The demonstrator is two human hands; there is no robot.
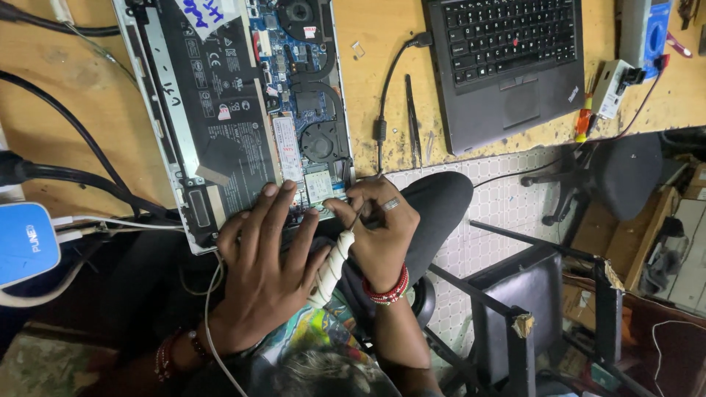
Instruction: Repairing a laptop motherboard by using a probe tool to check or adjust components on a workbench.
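Head view: left hand (265, 254) flat, fingers spread, on opened laptop (235, 110); right hand (379, 231) clamped on taped screwdriver (331, 268). Best kept upright; pressed steadily.

On the opened laptop at the counter's near edge, you have a white paper note (202, 13) with blue handwriting, stuck at the far end of the black battery. Small white printed labels (224, 112) sit along the battery's right side, one with a red mark. A long white sticker (288, 149) runs down the narrow card beside the fan, and a pale square label (318, 187) covers the small card just beyond your fingertips. At the counter's left edge lies a blue, rounded box (26, 244) with white lettering.
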